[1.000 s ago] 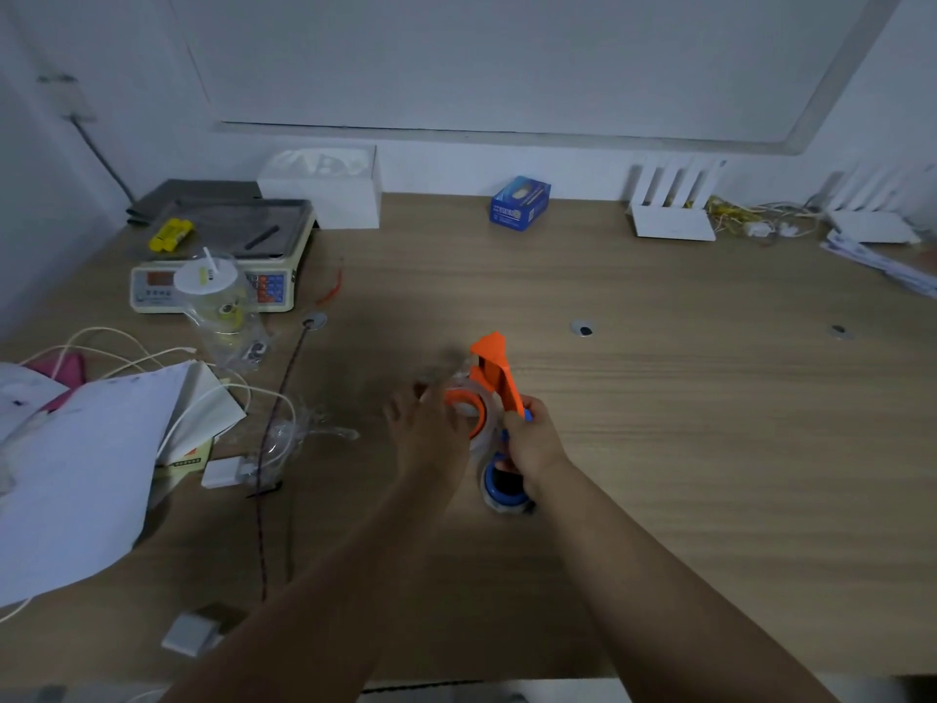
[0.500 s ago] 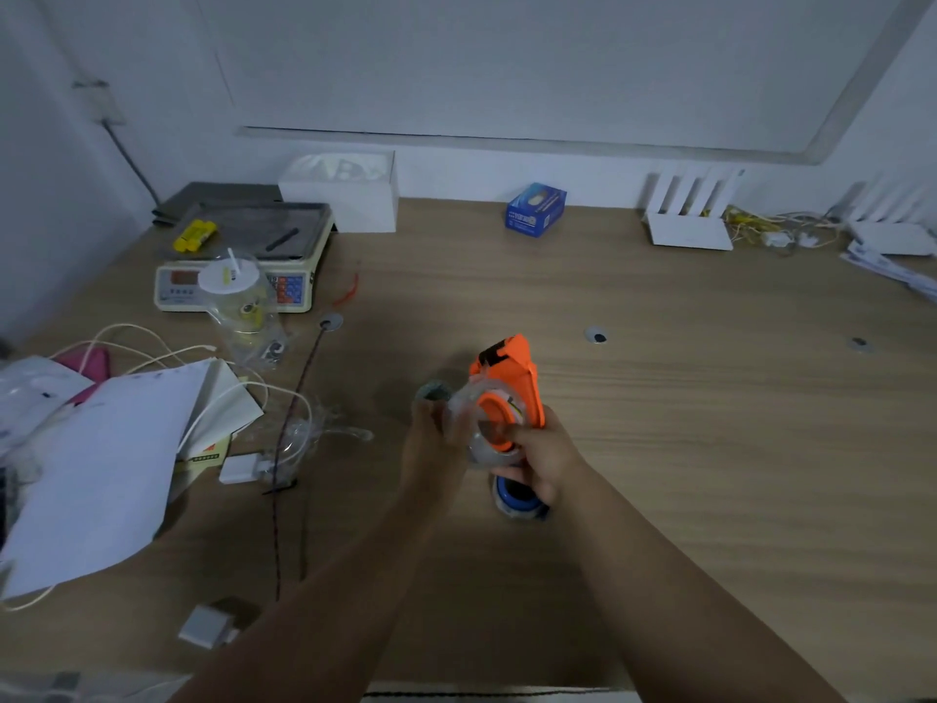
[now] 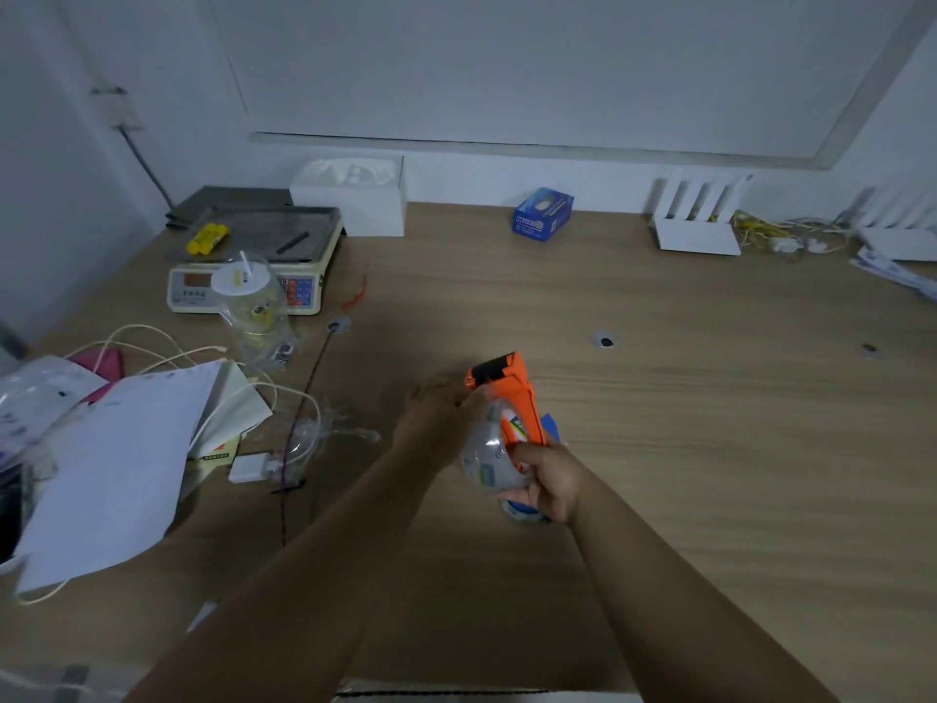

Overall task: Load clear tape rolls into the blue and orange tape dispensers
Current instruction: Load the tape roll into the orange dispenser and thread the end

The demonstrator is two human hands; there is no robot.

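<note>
My right hand [image 3: 550, 482] grips the handle end of the orange tape dispenser [image 3: 514, 395], whose black toothed blade points away from me. A clear tape roll [image 3: 489, 456] sits on the dispenser's hub. My left hand [image 3: 436, 416] is curled at the roll's upper edge just below the blade, and seems to pinch the tape there. The blue tape dispenser [image 3: 550, 428] lies on the table beneath the orange one and shows only at its right edge and under my right hand.
The wooden table [image 3: 710, 423] holds a weighing scale [image 3: 253, 256] and a plastic cup [image 3: 248, 307] at the back left. Papers [image 3: 111, 464], white cables and crumpled plastic wrap [image 3: 314, 433] lie left of my hands. A blue box [image 3: 542, 214] stands at the back.
The clear roll has gone from my left hand's fingers onto the orange dispenser's hub. My left hand has moved up toward the blade end. The dispenser has tilted flatter.
</note>
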